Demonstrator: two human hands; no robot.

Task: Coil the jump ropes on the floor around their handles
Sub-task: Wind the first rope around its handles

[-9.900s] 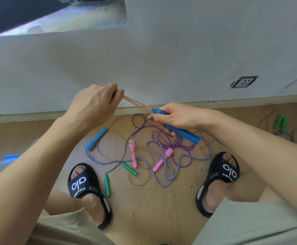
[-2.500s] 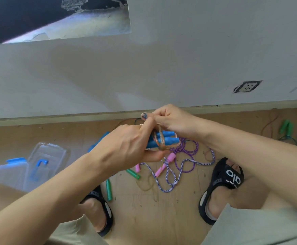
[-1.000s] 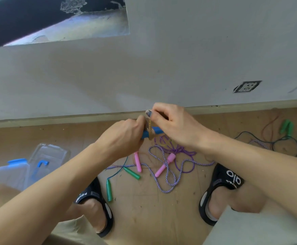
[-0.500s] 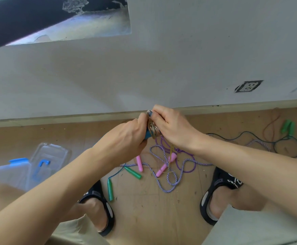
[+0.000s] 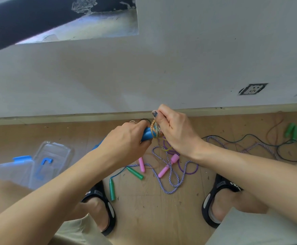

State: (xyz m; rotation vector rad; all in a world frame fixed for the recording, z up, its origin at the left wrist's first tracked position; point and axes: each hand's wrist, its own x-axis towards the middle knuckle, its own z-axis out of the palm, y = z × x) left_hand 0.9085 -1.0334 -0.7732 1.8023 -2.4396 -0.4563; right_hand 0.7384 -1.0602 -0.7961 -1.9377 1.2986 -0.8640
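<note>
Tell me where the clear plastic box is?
The clear plastic box sits on the wooden floor at the far left of the head view, near the person's left knee, with its blue-clipped lid lying just beside it.

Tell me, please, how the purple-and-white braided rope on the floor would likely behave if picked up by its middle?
The purple-and-white braided rope lies in loose, winding loops, so it is probably floppy and would sag on both sides. It crosses the purple cord and passes the pink handles, so it may well drag them along. It looks thin, so likely light.
</note>
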